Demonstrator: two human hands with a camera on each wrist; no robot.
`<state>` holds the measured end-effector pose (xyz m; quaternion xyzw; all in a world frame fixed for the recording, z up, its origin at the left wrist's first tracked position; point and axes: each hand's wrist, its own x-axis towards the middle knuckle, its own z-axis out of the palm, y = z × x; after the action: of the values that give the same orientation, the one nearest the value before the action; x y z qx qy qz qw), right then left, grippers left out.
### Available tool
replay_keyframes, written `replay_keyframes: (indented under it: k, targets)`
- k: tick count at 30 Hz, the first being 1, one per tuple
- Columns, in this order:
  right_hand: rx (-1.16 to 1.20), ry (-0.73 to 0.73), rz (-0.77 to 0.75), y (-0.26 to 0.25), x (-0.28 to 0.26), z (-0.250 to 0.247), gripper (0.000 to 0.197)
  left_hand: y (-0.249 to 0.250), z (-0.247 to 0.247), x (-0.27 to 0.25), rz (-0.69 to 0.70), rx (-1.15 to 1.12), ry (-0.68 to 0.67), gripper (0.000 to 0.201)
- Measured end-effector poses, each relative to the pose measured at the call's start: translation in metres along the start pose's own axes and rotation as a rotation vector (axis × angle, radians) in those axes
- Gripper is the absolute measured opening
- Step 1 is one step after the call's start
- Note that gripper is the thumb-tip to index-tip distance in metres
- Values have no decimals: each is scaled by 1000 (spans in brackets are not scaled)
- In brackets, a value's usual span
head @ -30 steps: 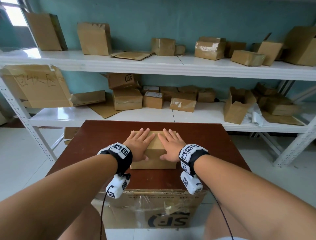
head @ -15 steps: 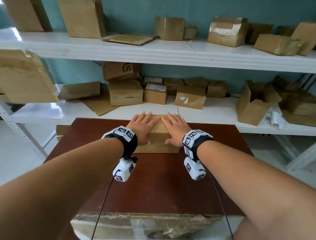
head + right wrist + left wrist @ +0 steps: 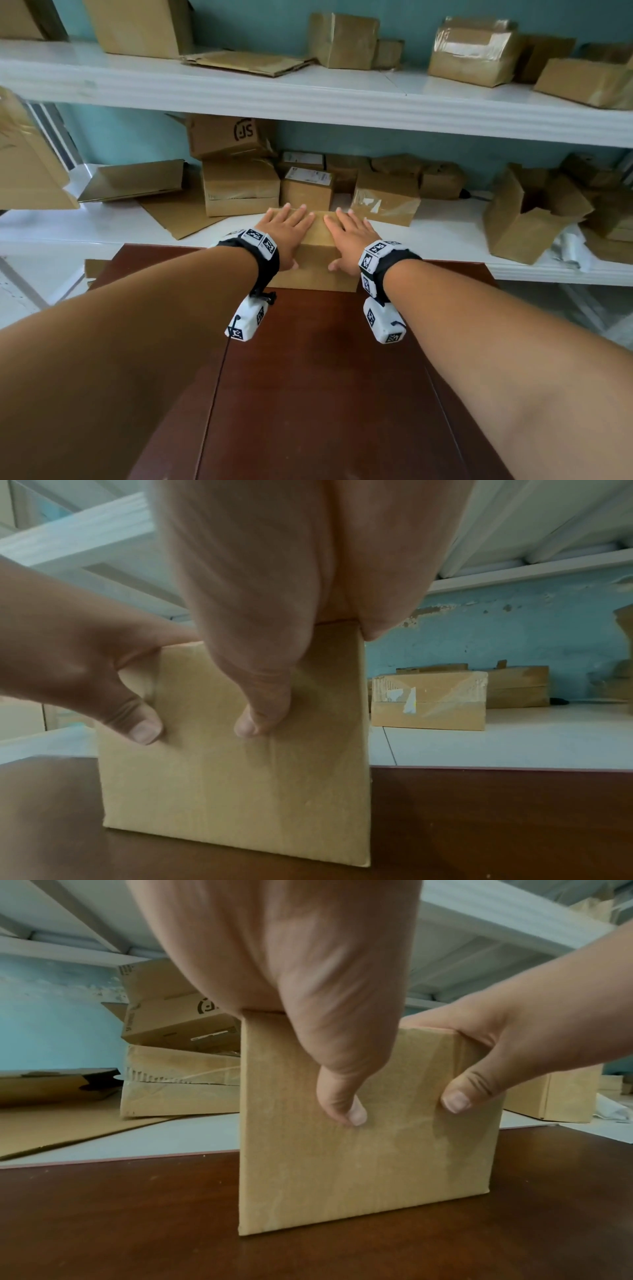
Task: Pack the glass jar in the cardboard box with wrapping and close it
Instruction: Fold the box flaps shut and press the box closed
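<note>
both hands, left hand (image 3: 287, 229) and right hand (image 3: 350, 236), lie flat with thumbs down the front, and have slid the closed box (image 3: 317, 260) further out under them toward the shelf (image 3: 445, 236), so packing looks done.

— What have you got in front of you?
— Your cardboard box (image 3: 317, 255): plain brown, closed, standing upright at the far edge of the brown table (image 3: 325, 377), right against the white shelf (image 3: 445, 233).
— And its top?
— You can't see a seam there; the flaps look flat, probably shut. The near face is smooth and unmarked.
</note>
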<state>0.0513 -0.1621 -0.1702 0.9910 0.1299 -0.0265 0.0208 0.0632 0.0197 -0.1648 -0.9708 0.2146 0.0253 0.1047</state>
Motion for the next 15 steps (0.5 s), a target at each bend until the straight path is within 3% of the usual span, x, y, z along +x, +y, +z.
replay_keyframes:
  k: [15]
  targets:
    - [-23, 14, -8, 5, 8, 6, 110, -1, 2, 5, -3, -7, -7, 114]
